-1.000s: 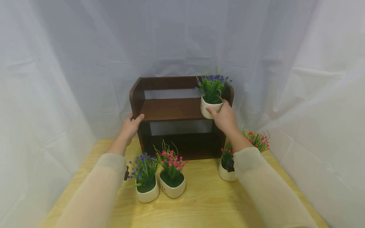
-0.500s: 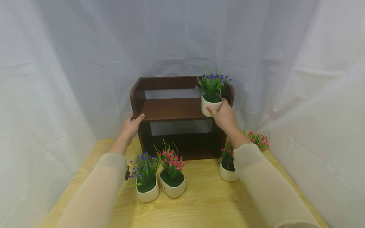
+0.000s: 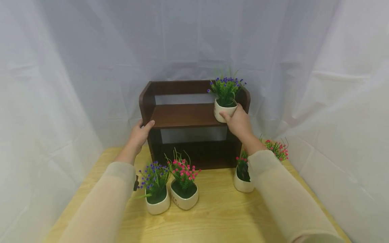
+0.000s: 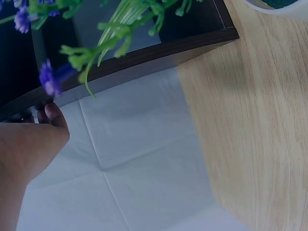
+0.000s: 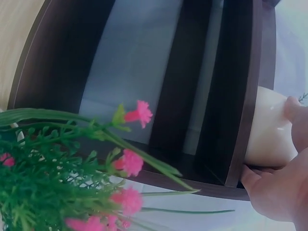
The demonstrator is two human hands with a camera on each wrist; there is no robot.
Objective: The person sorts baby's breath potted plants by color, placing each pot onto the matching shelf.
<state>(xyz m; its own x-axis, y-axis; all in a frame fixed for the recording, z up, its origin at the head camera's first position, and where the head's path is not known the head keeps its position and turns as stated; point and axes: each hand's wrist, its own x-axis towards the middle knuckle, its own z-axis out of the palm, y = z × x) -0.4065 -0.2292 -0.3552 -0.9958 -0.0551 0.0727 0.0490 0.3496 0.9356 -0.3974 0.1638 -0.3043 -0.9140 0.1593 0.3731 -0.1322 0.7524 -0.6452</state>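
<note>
My right hand (image 3: 240,124) grips a white flower pot (image 3: 223,112) with purple artificial flowers, thumb across its front and fingers round its right side. That pot is upright at the right end of the upper board of a dark brown two-tier shelf (image 3: 185,115). In the right wrist view, the white pot (image 5: 269,127) shows beside the board's edge, right at my fingers. My left hand (image 3: 138,136) holds the shelf's left side panel, thumb on the front edge of the upper board. The left wrist view shows curled fingers (image 4: 55,114) at the panel edge.
On the wooden table (image 3: 212,216), a purple-flowered pot (image 3: 158,206) and a pink-flowered pot (image 3: 184,201) stand side by side before the shelf. Another white pot (image 3: 243,185) and pink flowers (image 3: 278,149) are partly behind my right forearm. White curtains (image 3: 194,40) surround the table.
The purple-flowered pot in my right hand has shifted slightly back, deeper over the upper board. My left hand keeps its hold on the shelf's side.
</note>
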